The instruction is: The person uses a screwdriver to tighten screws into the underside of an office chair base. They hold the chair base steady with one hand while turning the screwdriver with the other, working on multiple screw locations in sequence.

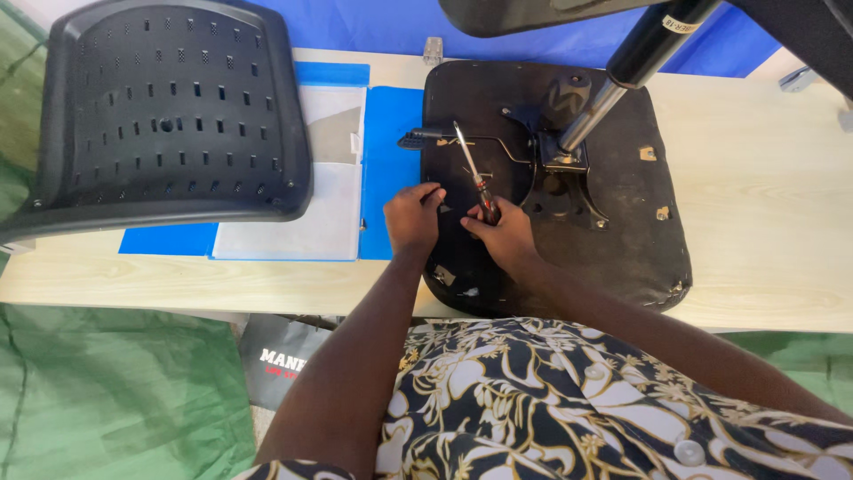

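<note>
An upturned black chair seat [622, 222] lies on the pale wooden table [764, 213], with a metal mechanism plate [555, 169] and a gas cylinder [635, 67] rising from it. My right hand [502, 236] is shut on a screwdriver [471, 169] with a dark red handle, its shaft pointing up and away. My left hand [413, 218] rests on the seat's left edge, fingers pinched together as if on something small; what it holds is too small to tell. A black lever [426, 138] sticks out from the mechanism.
A black perforated chair backrest [169, 116] lies at the table's left. Beside it are a blue folder [391, 151] and a clear plastic sleeve [311, 213]. Green sheeting [107, 391] covers the floor, with a dark bag [280, 356] under the table.
</note>
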